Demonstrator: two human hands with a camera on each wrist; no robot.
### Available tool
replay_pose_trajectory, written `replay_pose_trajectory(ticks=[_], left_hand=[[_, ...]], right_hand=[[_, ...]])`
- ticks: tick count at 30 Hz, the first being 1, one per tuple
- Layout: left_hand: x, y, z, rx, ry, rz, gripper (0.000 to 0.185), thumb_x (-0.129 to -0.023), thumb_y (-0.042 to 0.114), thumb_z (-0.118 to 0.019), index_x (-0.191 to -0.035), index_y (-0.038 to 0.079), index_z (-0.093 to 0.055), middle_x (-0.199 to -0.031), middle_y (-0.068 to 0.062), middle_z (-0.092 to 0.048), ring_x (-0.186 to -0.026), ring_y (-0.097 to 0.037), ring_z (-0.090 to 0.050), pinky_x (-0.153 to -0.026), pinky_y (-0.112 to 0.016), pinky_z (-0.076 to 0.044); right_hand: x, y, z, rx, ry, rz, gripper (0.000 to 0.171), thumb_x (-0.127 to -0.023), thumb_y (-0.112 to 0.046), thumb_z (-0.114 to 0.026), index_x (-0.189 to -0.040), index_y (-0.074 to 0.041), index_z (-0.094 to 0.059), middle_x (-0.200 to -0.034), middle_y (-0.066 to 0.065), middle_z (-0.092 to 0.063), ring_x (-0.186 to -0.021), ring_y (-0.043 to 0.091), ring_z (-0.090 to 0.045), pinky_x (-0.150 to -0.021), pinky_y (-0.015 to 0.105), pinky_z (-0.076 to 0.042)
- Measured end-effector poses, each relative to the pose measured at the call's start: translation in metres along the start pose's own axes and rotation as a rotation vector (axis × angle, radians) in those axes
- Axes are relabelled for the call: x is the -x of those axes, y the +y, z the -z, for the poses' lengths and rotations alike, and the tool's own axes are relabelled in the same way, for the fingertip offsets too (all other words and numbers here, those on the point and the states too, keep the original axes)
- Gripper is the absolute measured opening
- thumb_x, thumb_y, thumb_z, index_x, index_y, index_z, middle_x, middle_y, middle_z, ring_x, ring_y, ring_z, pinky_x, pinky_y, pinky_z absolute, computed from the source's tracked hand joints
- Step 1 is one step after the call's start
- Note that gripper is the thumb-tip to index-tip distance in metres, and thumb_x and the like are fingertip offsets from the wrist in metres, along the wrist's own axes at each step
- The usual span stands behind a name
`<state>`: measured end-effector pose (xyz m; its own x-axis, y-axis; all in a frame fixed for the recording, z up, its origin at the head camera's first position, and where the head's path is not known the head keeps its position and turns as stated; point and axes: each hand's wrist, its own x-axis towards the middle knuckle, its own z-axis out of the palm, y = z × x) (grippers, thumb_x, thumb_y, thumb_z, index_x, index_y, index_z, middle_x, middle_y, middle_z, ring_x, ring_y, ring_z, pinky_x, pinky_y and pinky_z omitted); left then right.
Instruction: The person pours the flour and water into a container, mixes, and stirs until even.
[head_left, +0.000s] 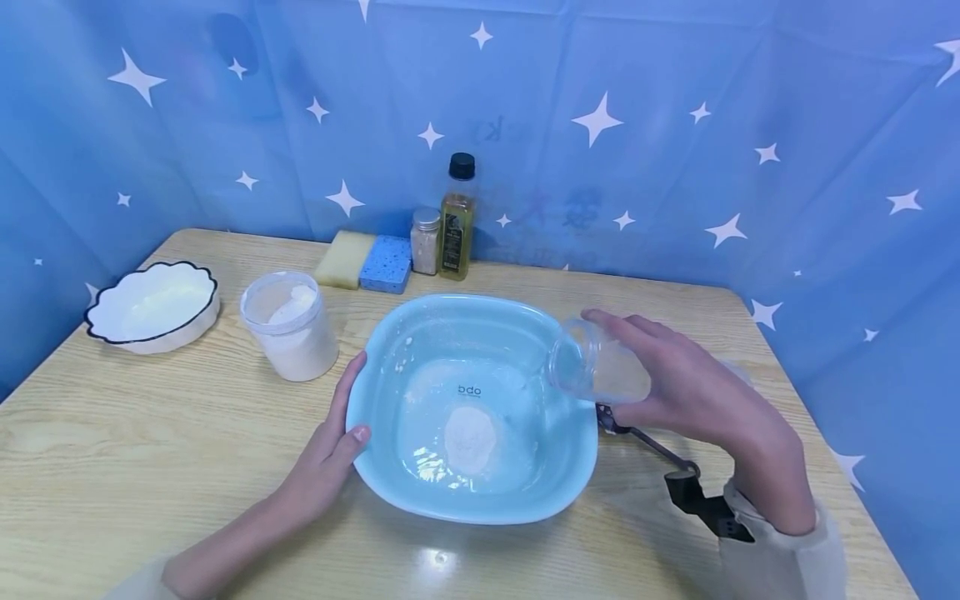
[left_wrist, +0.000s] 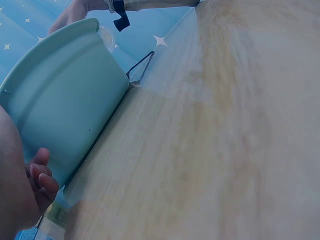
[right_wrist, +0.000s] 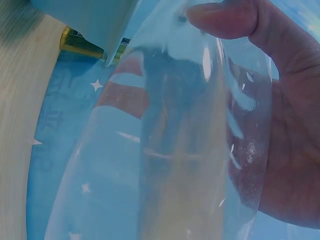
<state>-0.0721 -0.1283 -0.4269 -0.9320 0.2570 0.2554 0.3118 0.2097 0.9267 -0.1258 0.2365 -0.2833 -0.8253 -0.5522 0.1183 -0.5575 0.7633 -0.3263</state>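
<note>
A light blue basin (head_left: 472, 500) stands in the middle of the table, holding a mound of white powder (head_left: 470, 440) on its shiny floor. My left hand (head_left: 330, 454) holds the basin's left side, thumb at the rim and fingers against the outer wall; in the left wrist view those fingers (left_wrist: 42, 175) curl below the lip. My right hand (head_left: 675, 379) grips a clear jar (head_left: 618, 371), tipped on its side with its mouth over the basin's right rim. The right wrist view shows the thumb (right_wrist: 225, 19) pressed along the clear jar wall.
Left of the basin are a jar of white powder (head_left: 300, 346) and a white scalloped dish (head_left: 180, 329). Behind it stand a yellow sponge (head_left: 345, 260), a blue sponge (head_left: 386, 264), a small shaker jar (head_left: 425, 242) and an oil bottle (head_left: 457, 229). A dark-handled utensil (head_left: 663, 450) lies under the right hand.
</note>
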Motion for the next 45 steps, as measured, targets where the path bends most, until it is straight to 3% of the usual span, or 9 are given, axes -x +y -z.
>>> replay_pose_trajectory(ticks=[11,28,34,39,45], left_hand=[[-0.0008,0.0001,0.0000,-0.002,0.000,-0.009,0.067,-0.096,0.006,-0.035,-0.150,0.032,-0.005,-0.154,-0.001,-0.014,-0.115,-0.031,-0.051,-0.082,-0.033,-0.051],[-0.0015,0.0012,0.0012,0.028,-0.010,0.002,0.067,-0.096,0.006,-0.036,-0.149,0.033,-0.005,-0.153,-0.003,-0.015,-0.111,-0.032,-0.054,-0.078,-0.032,-0.053],[-0.0017,0.0003,0.0008,0.021,-0.006,-0.001,0.067,-0.096,0.007,-0.036,-0.150,0.033,-0.005,-0.153,-0.004,-0.017,-0.110,-0.031,-0.055,-0.079,-0.033,-0.052],[-0.0001,0.0007,0.0007,0.028,-0.009,0.036,0.066,-0.097,0.010,-0.036,-0.149,0.035,-0.004,-0.153,-0.001,-0.017,-0.110,-0.029,-0.055,-0.081,-0.031,-0.051],[-0.0001,0.0017,0.0005,0.006,-0.014,0.011,0.066,-0.097,0.010,-0.035,-0.150,0.033,-0.003,-0.154,-0.003,-0.014,-0.114,-0.031,-0.052,-0.082,-0.031,-0.050]], right_hand=[[-0.0001,-0.0024,-0.0008,0.000,0.001,0.020,0.090,-0.066,-0.035,-0.083,-0.143,-0.027,-0.036,-0.135,0.002,-0.046,-0.121,0.027,-0.044,-0.091,0.053,-0.041],[-0.0005,-0.0042,-0.0012,0.021,-0.014,0.048,0.089,-0.067,-0.030,-0.081,-0.143,-0.025,-0.036,-0.133,0.005,-0.048,-0.119,0.028,-0.046,-0.090,0.052,-0.043],[0.0000,-0.0053,-0.0007,0.029,-0.017,0.044,0.089,-0.067,-0.036,-0.081,-0.143,-0.026,-0.036,-0.134,0.004,-0.047,-0.120,0.029,-0.045,-0.092,0.054,-0.040],[0.0003,-0.0059,-0.0021,0.015,-0.034,0.046,0.088,-0.068,-0.033,-0.081,-0.143,-0.025,-0.036,-0.134,0.004,-0.047,-0.120,0.029,-0.045,-0.091,0.053,-0.041],[0.0005,-0.0061,-0.0018,0.018,-0.035,0.056,0.088,-0.067,-0.032,-0.081,-0.143,-0.023,-0.037,-0.134,0.004,-0.047,-0.119,0.028,-0.046,-0.091,0.052,-0.043]])
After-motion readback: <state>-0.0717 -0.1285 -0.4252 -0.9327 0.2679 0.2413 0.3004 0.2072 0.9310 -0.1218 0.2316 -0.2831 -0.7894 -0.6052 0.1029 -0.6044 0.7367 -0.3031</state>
